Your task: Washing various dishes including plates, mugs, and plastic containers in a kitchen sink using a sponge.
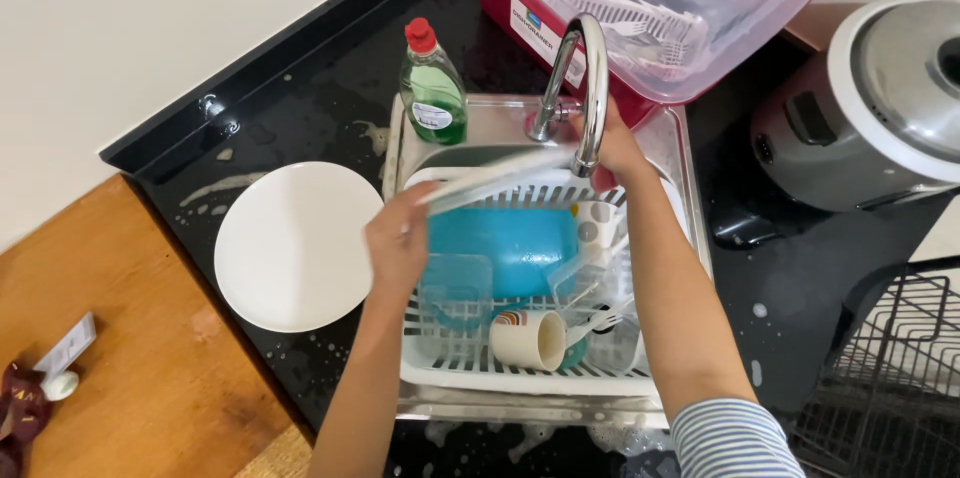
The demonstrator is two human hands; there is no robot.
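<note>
Both hands hold a white plate [500, 178] edge-on under the steel faucet [585, 78] above the white sink basket [520, 373], the left hand [398, 238] closed on its near-left rim, the right hand [618, 150] gripping the far-right rim, so it is best kept tilted and held firmly against slipping.

Right hand [615, 150]: fingers lying hidden behind the faucet spout [590, 88]. Plate [500, 178] in the left hand [398, 238]: showing motion-blurred, details unreadable. Rice cooker [880, 98], wire rack [890, 378] and lidded dish drainer [660, 8]: running off the frame edges. Blue tray [515, 243]: lying partly covered by a clear container [455, 293]. Striped sleeve [735, 438]: being cut by the bottom edge.
</note>
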